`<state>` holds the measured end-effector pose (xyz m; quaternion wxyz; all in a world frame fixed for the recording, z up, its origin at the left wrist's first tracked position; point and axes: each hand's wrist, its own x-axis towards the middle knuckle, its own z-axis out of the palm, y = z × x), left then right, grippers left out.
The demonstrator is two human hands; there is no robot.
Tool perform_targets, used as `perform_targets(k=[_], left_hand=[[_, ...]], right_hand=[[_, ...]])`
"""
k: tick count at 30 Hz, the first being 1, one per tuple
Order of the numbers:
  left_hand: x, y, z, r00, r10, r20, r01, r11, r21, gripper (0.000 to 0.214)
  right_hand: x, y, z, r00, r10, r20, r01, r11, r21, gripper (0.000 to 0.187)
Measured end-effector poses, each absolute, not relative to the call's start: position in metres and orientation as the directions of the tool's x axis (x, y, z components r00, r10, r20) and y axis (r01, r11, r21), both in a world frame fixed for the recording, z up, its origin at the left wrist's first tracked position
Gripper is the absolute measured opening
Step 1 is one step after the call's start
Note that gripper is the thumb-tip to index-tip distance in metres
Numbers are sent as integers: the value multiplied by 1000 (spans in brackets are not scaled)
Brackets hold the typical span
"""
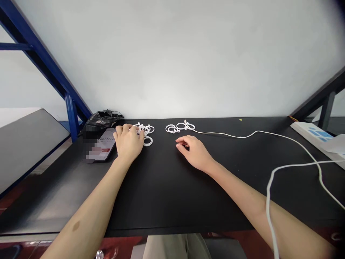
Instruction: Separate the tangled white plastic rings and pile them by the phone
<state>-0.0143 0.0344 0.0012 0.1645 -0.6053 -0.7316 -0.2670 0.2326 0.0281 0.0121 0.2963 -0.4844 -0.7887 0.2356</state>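
My left hand [128, 141] reaches over a pile of white looped cords [147, 133] at the left of the black table. Its fingers are spread and bent down, with the fingertips partly hidden, and I see nothing gripped in them. My right hand [194, 151] is at the middle of the table, fingers loosely curled, a gap between thumb and index, holding nothing. Just beyond it is another white cord twisted into small loops [180, 127], apart from the fingers. A long white cable [237, 136] runs right from these loops.
Left of my left hand lies a phone [104, 145] with its screen lit and partly blurred out. Behind it sits a crumpled black plastic bag [104, 118]. A white box with blue squares [319, 135] stands at the right. The cable crosses in front of my right forearm.
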Motion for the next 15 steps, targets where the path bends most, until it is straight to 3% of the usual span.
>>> perform_targets(k=[8, 15], left_hand=[[-9, 35, 1, -143, 830, 539, 986, 71, 152, 49], [-5, 38, -10, 28, 923, 383, 1000, -29, -4, 57]], right_hand=[[232, 26, 9, -360, 902, 239, 654, 426, -625, 20], [212, 54, 17, -384, 897, 220, 872, 430, -233, 44]])
